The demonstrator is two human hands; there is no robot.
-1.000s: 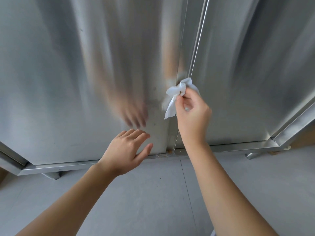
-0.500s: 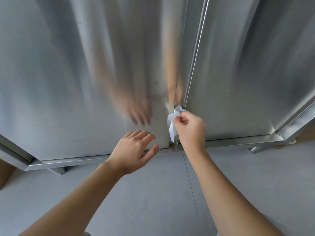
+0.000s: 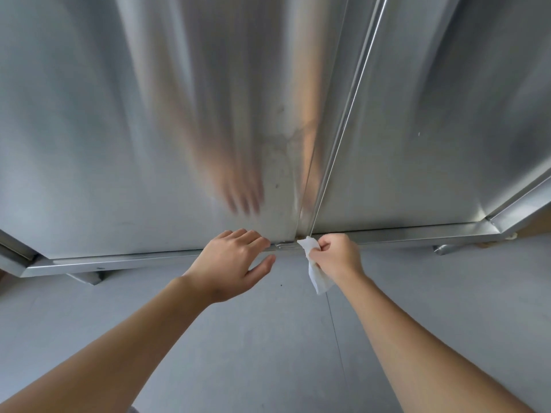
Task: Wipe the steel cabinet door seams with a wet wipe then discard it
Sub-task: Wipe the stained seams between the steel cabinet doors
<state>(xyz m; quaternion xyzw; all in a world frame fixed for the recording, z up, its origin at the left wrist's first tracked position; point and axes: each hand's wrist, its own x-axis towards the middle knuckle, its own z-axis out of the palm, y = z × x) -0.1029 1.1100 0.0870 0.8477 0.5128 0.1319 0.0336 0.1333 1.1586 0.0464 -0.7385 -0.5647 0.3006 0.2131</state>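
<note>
- A smooth, matt grey floor fills the lower half of the view.
- A thin dark joint line runs along it towards the cabinet's base.
- The brushed steel cabinet stands on it, raised on a short left steel foot and a right steel foot.
- A tiny dark speck lies near the middle.

I'm counting two steel cabinet doors here, a left door and a right door, meeting at one seam. Two hands are showing, left hand and right hand, plus one wet wipe. Two metal feet are poking out underneath, left foot and right foot.
</note>
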